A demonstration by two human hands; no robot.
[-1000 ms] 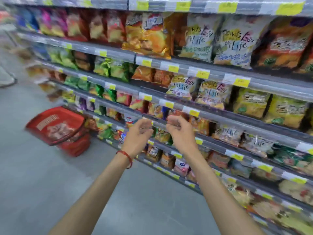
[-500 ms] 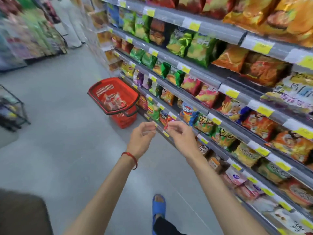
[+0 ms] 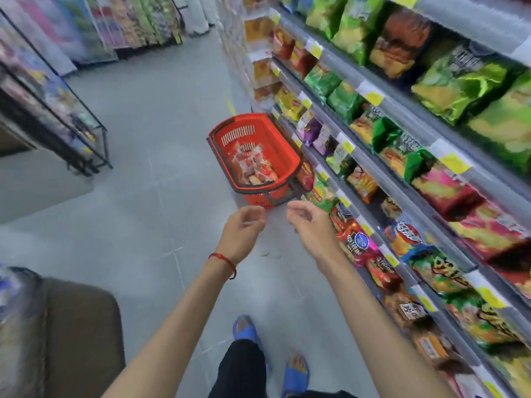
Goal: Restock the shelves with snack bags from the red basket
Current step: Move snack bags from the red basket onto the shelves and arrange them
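Sitting by the shelves (image 3: 402, 112), slotted red basket (image 3: 276, 139) of red-white snack bags (image 3: 253, 168); fingers (image 3: 254, 218) loose, empty.

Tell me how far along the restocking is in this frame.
Done: the shelves on the right look mostly filled with bags. In hand: nothing. The left hand and right hand are both empty, fingers loosely curled, held out toward the red basket. Left: a pile of snack bags lies in that basket, so more trips probably remain.

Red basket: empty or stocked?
Partly full. The red basket holds a low pile of snack bags on its bottom, well below the rim.
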